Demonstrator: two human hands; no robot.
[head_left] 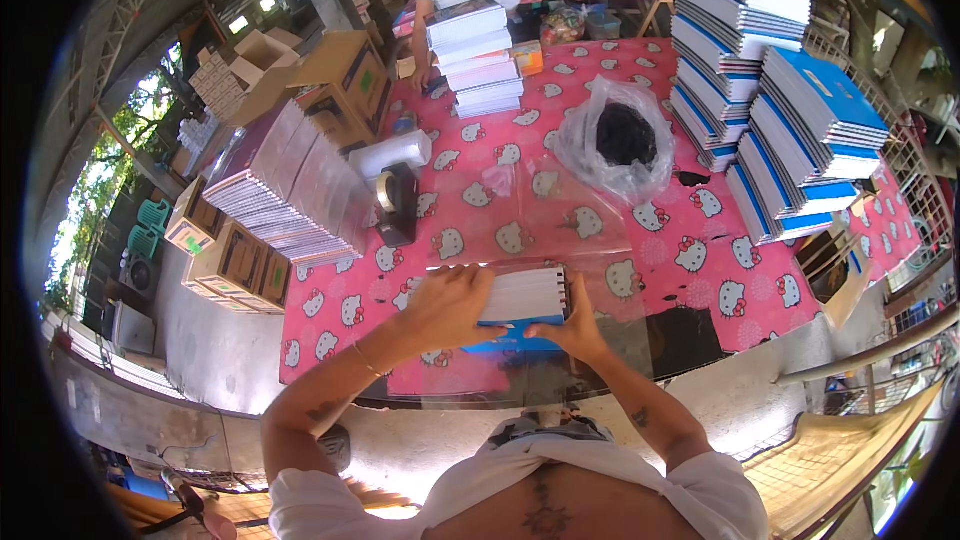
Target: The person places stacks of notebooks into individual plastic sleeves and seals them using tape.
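My left hand [450,302] and right hand [577,325] clamp a stack of notebooks [522,297] from both ends, keeping it square. It sits at the tabletop's [700,270] near edge, on clear plastic wrap [540,225].

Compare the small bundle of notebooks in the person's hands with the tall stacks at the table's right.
The bundle is short, held off the table between both hands; the stacks are tall and rest on the table. The bundle shows page edges; the stacks show blue covers. Both are blue-and-white notebooks.

Bright daylight from the open left side, soft shadows, mild glare on plastic wrap [520,230], strong fisheye bending, black vignette at rim
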